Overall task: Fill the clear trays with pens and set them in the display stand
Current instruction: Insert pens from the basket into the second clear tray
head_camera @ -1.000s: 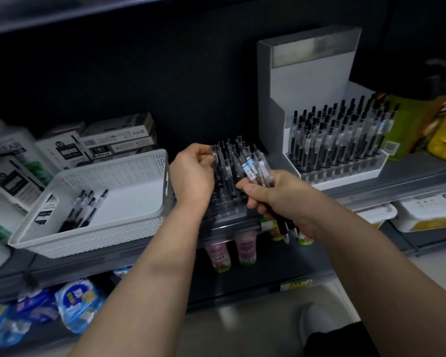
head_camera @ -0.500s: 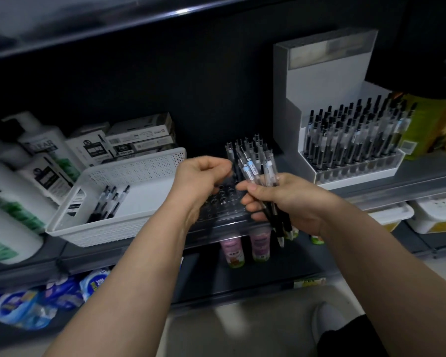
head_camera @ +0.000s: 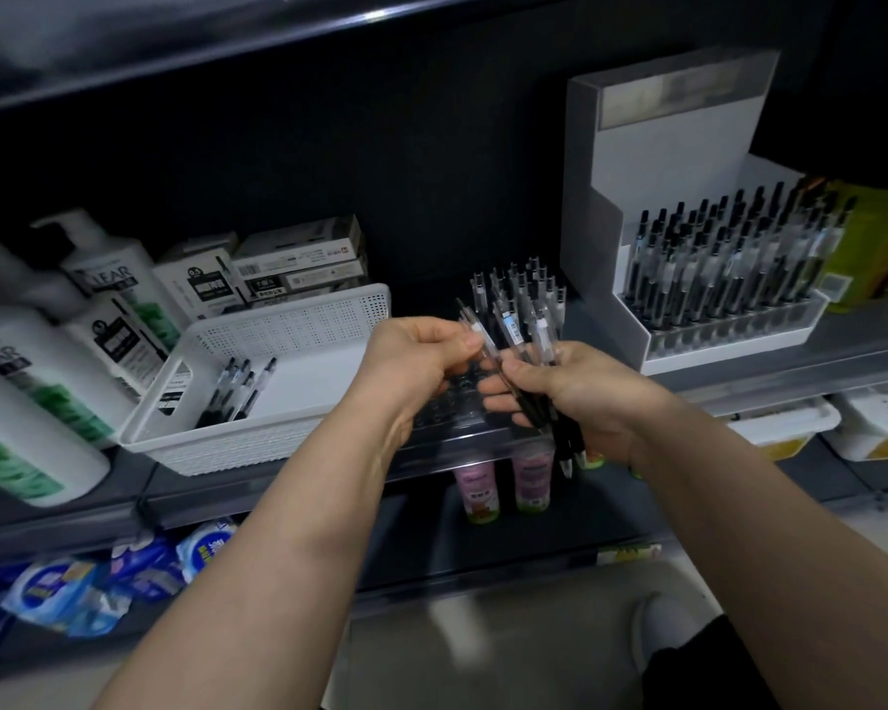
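Right hand (head_camera: 580,392) grips a fanned bunch of pens (head_camera: 531,345), clear barrels with black grips, left hand (head_camera: 421,361) pinches one pen (head_camera: 471,322) at its edge, both over the clear plastic tray (head_camera: 452,409) at the shelf (head_camera: 867,345) edge, white stepped display stand (head_camera: 662,197) to the right.

White pump bottles (head_camera: 27,397) stand left; pink bottles (head_camera: 477,486) and blue packets (head_camera: 57,589) below
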